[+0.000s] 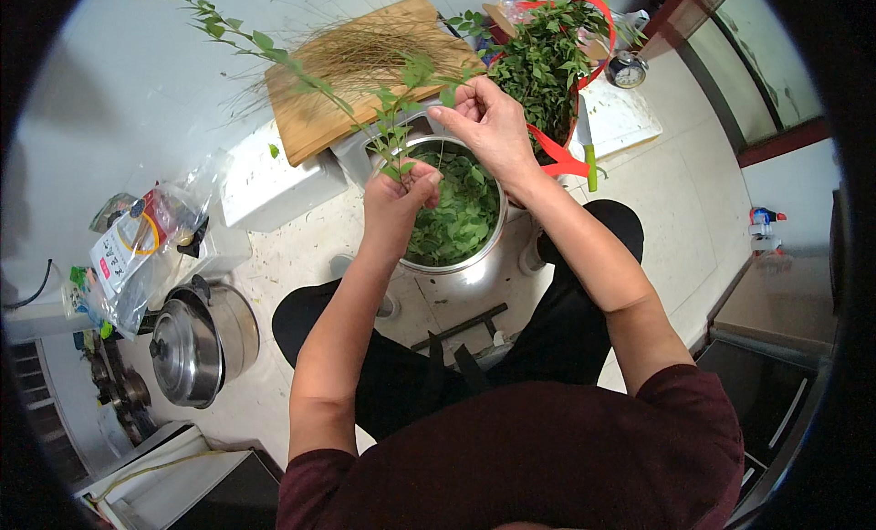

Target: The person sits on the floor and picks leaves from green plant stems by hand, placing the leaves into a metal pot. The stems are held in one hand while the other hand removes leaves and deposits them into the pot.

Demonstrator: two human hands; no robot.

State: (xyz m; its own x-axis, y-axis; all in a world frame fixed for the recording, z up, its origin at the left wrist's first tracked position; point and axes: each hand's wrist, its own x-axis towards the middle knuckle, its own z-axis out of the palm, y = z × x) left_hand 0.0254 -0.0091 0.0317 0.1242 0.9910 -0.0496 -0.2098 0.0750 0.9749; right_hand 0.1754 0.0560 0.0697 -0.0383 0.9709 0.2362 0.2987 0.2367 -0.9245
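My left hand (404, 198) grips the lower stems of a leafy green sprig (321, 85), whose long branch reaches up and to the left. Level with the sprig's right side, my right hand (489, 122) has thumb and forefinger brought together at a thin stem. Leaves hide part of its fingertips. Below both hands stands a round stainless steel pot (503, 232), with many loose green leaves (455, 222) inside. A dense bunch of leafy stems (544, 61) sits at the upper right, in a red-handled bag (558, 153).
Bare thin stems (363, 47) lie across a wooden board (308, 119) at the back. A knife with a green handle (591, 167) rests beside the bag, near an alarm clock (626, 71). Lidded steel pots (236, 324) and plastic packages (133, 246) are on the left.
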